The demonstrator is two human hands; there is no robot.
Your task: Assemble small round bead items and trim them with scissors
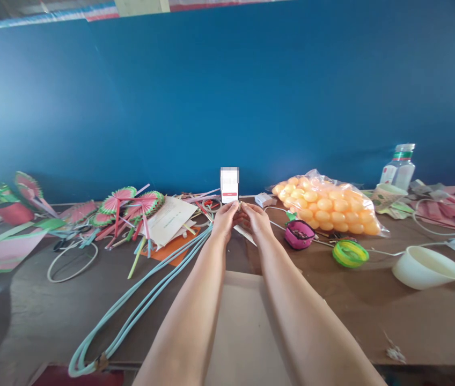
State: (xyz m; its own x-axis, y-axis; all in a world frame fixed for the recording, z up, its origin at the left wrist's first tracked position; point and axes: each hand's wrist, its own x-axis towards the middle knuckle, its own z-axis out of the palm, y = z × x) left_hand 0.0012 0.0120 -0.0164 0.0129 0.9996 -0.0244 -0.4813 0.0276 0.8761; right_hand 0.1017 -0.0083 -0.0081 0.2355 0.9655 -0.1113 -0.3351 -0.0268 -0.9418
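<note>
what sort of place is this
Probably a craft workspace, perhaps shared: the brown table bears red-and-green paper fans and a clear bag of orange balls.

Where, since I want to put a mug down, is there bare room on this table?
Bare tabletop shows between the right forearm and the white container, and at front left between the grey loop and the pale-blue tubing. It is crowded along the blue wall: paper fans left, bagged orange balls right.
</note>
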